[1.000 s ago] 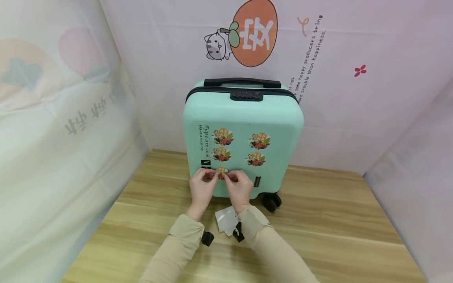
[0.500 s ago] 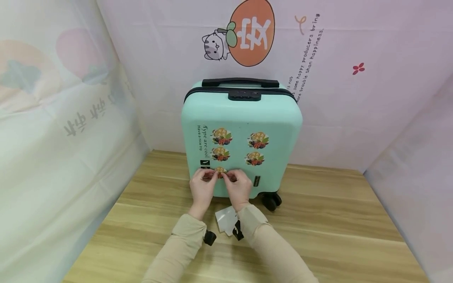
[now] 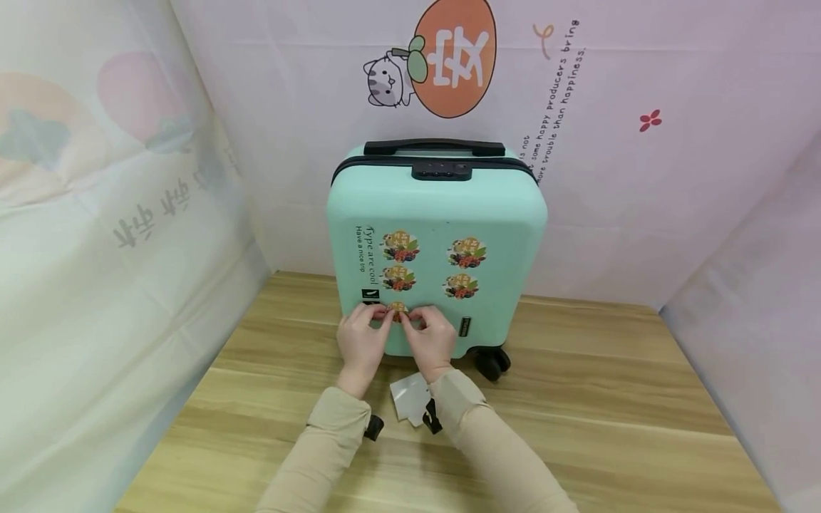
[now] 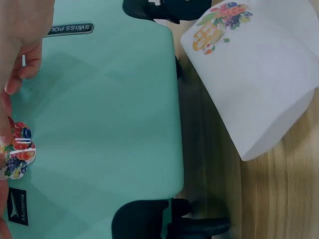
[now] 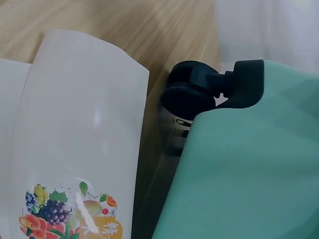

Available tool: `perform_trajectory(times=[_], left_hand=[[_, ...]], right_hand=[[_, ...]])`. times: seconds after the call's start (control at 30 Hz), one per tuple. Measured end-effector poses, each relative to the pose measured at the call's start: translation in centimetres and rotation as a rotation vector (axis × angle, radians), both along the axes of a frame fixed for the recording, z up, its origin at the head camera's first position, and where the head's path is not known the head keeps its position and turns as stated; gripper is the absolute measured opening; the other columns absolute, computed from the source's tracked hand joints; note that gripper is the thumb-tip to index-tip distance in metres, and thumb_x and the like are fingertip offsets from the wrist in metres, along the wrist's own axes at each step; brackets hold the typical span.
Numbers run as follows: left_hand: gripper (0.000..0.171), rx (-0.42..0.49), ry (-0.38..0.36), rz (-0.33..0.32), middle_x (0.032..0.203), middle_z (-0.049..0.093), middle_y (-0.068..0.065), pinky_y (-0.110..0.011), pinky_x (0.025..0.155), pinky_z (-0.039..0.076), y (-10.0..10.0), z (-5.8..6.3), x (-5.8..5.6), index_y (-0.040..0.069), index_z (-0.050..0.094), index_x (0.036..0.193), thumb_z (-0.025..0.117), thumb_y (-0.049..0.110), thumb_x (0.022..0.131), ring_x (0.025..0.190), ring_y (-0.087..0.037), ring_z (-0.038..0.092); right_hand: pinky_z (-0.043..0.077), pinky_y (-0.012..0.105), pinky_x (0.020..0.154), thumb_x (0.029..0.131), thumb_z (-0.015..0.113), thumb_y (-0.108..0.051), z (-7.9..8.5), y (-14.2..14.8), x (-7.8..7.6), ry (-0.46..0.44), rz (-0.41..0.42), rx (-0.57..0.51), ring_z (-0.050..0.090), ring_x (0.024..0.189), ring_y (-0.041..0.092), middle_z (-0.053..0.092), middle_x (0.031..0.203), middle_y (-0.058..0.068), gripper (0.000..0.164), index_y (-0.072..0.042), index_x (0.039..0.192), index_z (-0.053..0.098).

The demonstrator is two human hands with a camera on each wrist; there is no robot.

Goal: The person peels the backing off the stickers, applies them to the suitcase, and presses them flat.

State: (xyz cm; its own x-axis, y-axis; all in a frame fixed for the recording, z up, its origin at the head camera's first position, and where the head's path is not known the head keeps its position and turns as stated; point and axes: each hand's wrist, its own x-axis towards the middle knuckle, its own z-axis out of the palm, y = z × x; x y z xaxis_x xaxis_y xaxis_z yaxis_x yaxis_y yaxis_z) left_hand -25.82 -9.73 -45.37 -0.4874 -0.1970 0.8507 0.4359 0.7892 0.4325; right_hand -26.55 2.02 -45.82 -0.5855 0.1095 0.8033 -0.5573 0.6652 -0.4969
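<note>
A mint-green suitcase point(image 3: 442, 214) stands upright on the wooden surface. Low on its front, a round fruit sticker point(image 3: 399, 309) lies between my two hands. My left hand point(image 3: 360, 343) pinches its left edge with thumb and forefinger. At its right edge, my right hand point(image 3: 431, 338) does the same. In the left wrist view the fruit sticker point(image 4: 21, 149) appears against the shell, partly covered by fingers at the frame's edge. Several matching stickers, such as one at upper right point(image 3: 467, 253), are on the front above. The right wrist view shows no fingers.
White backing paper point(image 3: 410, 397) bearing a fruit sticker point(image 4: 219, 30) lies on the wooden surface point(image 3: 596, 399) below the suitcase, between my forearms. A black caster wheel point(image 3: 490, 363) juts from the lower right corner. Printed cloth point(image 3: 641, 214) hangs behind and at both sides.
My left hand has shifted slightly left and its wrist has turned a little. Both hands stay at the same sticker. The whole head view has drifted slightly.
</note>
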Motion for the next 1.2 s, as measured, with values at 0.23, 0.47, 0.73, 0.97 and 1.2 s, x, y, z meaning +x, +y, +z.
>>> perform_trajectory(times=[0.23,0.47,0.73,0.97,1.2], left_hand=[[0.013,-0.100,0.033,0.051,0.068,0.066,-0.003,-0.036,0.068,0.047,-0.2,0.3,0.1,0.007,0.071,0.074,0.081,0.016,0.074,0.061,-0.015,0.062],[0.017,-0.144,0.054,0.076,0.066,0.067,-0.002,-0.038,0.073,0.047,-0.4,0.7,0.2,0.007,0.068,0.074,0.082,0.017,0.073,0.057,-0.014,0.063],[0.025,-0.162,0.036,0.110,0.064,0.067,-0.002,-0.041,0.077,0.047,-0.5,1.1,0.6,0.008,0.062,0.075,0.084,0.018,0.070,0.055,-0.013,0.063],[0.031,-0.164,-0.035,0.151,0.052,0.058,-0.001,-0.043,0.079,0.046,-1.4,0.8,0.6,0.008,0.060,0.068,0.084,0.028,0.070,0.045,-0.014,0.054],[0.034,-0.118,-0.072,0.120,0.050,0.058,-0.002,-0.046,0.080,0.045,-2.4,0.2,0.4,0.009,0.059,0.063,0.082,0.031,0.072,0.044,-0.015,0.054]], right_hand=[[0.049,0.028,0.051,0.079,0.077,-0.017,0.1,0.0,0.0,0.012,0.003,-0.002,0.057,0.056,0.014,0.066,0.070,0.003,0.014,-0.010,0.072,0.068],[0.049,0.028,0.050,0.078,0.078,-0.018,0.3,0.0,0.0,0.015,0.000,0.000,0.057,0.055,0.014,0.066,0.069,0.003,0.014,-0.010,0.071,0.069],[0.049,0.028,0.051,0.077,0.078,-0.018,0.4,-0.1,0.1,0.005,0.010,-0.003,0.057,0.055,0.014,0.066,0.070,0.003,0.014,-0.009,0.071,0.069],[0.049,0.027,0.050,0.078,0.078,-0.020,0.3,0.1,0.0,-0.004,0.005,0.015,0.058,0.055,0.014,0.066,0.070,0.003,0.015,-0.010,0.072,0.069],[0.049,0.030,0.052,0.077,0.079,-0.024,0.1,0.7,0.1,-0.021,-0.015,-0.012,0.057,0.057,0.015,0.063,0.068,0.004,0.021,-0.010,0.069,0.065]])
